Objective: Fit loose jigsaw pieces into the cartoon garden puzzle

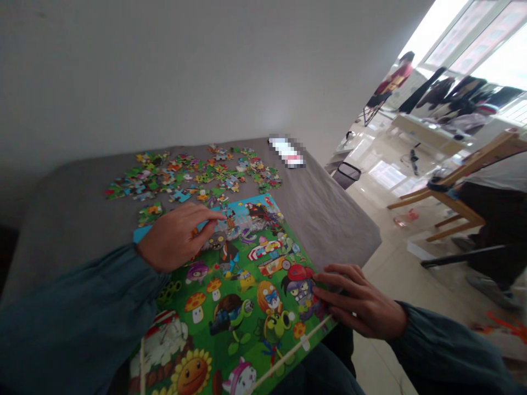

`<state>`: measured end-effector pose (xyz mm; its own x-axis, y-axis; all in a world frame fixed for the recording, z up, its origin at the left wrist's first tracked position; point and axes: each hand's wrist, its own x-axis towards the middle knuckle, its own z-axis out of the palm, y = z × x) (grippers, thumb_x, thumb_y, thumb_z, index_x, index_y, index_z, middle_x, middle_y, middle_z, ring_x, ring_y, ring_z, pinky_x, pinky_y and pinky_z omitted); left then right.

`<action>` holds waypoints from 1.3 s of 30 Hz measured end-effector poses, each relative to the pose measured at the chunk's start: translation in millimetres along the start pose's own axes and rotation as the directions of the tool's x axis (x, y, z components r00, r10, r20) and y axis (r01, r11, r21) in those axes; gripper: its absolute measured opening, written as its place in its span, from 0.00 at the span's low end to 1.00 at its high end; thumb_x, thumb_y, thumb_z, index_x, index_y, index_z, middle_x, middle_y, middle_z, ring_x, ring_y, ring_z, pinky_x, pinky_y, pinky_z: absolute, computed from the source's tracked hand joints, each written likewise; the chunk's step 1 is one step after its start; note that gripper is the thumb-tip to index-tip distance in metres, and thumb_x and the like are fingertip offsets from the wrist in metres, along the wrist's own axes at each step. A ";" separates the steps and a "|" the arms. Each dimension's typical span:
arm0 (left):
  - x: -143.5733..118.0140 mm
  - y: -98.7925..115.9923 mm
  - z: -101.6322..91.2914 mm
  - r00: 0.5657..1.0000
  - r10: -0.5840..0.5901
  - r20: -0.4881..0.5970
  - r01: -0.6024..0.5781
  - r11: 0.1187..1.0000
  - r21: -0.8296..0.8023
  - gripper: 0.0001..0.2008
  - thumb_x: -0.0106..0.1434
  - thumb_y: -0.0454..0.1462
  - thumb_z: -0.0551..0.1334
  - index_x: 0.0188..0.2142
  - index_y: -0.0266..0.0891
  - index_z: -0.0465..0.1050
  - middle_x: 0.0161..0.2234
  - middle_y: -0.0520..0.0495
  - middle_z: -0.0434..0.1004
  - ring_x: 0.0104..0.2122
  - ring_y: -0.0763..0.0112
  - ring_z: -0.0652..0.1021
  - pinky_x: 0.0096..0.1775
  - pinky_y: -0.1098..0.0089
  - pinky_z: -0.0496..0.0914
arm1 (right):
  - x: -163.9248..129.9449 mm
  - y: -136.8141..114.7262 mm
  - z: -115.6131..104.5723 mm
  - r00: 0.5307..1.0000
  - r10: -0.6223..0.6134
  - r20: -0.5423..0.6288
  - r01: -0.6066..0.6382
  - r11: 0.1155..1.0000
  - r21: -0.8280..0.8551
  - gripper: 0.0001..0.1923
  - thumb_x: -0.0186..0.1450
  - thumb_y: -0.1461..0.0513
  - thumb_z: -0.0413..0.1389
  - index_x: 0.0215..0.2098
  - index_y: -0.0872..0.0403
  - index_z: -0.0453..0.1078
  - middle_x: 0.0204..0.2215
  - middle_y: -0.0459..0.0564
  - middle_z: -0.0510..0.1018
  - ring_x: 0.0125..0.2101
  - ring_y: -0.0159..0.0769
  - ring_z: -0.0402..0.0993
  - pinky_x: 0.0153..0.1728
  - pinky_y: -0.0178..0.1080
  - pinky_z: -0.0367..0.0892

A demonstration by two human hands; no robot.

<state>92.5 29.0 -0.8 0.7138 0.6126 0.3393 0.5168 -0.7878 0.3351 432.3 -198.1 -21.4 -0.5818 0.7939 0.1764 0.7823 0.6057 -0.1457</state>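
A colourful cartoon puzzle board [247,296] lies on the grey table [329,219] in front of me, tilted in view. My left hand [179,236] rests on its upper left part, fingers curled, fingertips pressing near the top edge; whether it pinches a piece I cannot tell. My right hand [358,302] lies flat on the board's right edge, fingers spread on it. Loose puzzle pieces [193,178] lie scattered beyond the board.
A blurred white object [287,151] sits at the table's far right edge. Right of the table are a glossy floor, a wooden chair [461,186], a dark bin [347,174] and a person [393,79] far off by the window.
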 end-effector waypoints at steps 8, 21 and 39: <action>-2.5 -5.0 0.3 1.000 0.005 -0.007 -0.005 1.000 -0.005 0.16 0.66 0.44 0.50 0.42 0.44 0.74 0.38 0.47 0.77 0.41 0.63 0.75 0.46 0.61 0.68 | -1.9 -4.2 3.9 0.999 0.051 0.017 -0.051 0.998 0.021 0.25 0.66 0.60 0.52 0.61 0.47 0.60 0.56 0.52 0.69 0.51 0.45 0.64 0.47 0.48 0.66; -14.3 -34.9 -35.2 0.963 -0.209 -0.171 0.228 0.968 0.103 0.16 0.66 0.42 0.50 0.42 0.42 0.74 0.40 0.47 0.79 0.42 0.65 0.76 0.48 0.64 0.68 | 2.9 14.2 -7.3 0.997 -0.036 -0.068 0.032 0.997 -0.066 0.33 0.62 0.60 0.54 0.65 0.47 0.55 0.54 0.48 0.72 0.52 0.43 0.68 0.43 0.39 0.74; -56.6 -131.0 -42.6 0.683 -0.646 -0.342 0.731 0.606 0.315 0.21 0.62 0.45 0.54 0.52 0.41 0.70 0.51 0.42 0.69 0.52 0.54 0.69 0.53 0.55 0.64 | 248.3 134.7 47.3 0.831 0.090 -0.549 -0.049 0.995 0.089 0.15 0.63 0.66 0.52 0.47 0.53 0.73 0.43 0.53 0.77 0.44 0.44 0.68 0.46 0.49 0.64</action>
<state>-35.8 100.3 -26.4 -0.0078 0.9489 0.3156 0.9834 -0.0498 0.1742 382.8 83.2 -43.3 -0.2907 0.6852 0.6678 0.7871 0.5681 -0.2402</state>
